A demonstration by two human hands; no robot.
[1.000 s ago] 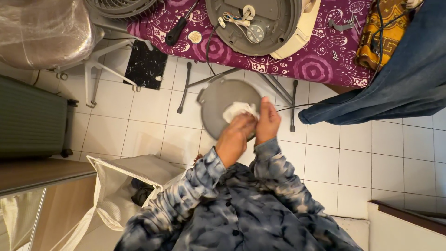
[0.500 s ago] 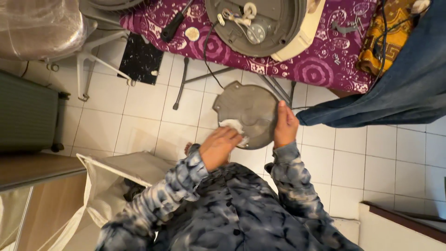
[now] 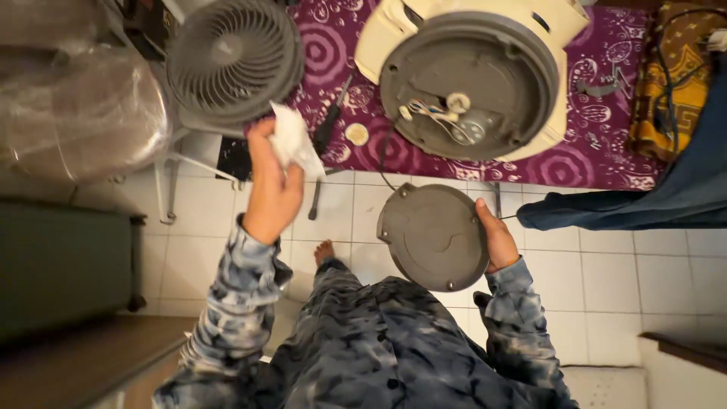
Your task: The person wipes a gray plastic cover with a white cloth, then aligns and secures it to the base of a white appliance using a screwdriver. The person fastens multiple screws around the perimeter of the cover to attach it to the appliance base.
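Left hand [image 3: 271, 189] has lifted its gripped cloth [image 3: 294, 142] off the right-hand-held [image 3: 496, 241] grey cover [image 3: 433, 236].

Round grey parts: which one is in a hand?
The flat grey disc cover, gripped at its edge by the right hand. The slotted fan grille and the open housing lie on the table.

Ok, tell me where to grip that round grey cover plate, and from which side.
Grip the round grey cover plate by its thin rim, from the side. It is a flat disc held tilted in the air, and the right hand already clasps its right edge that way.
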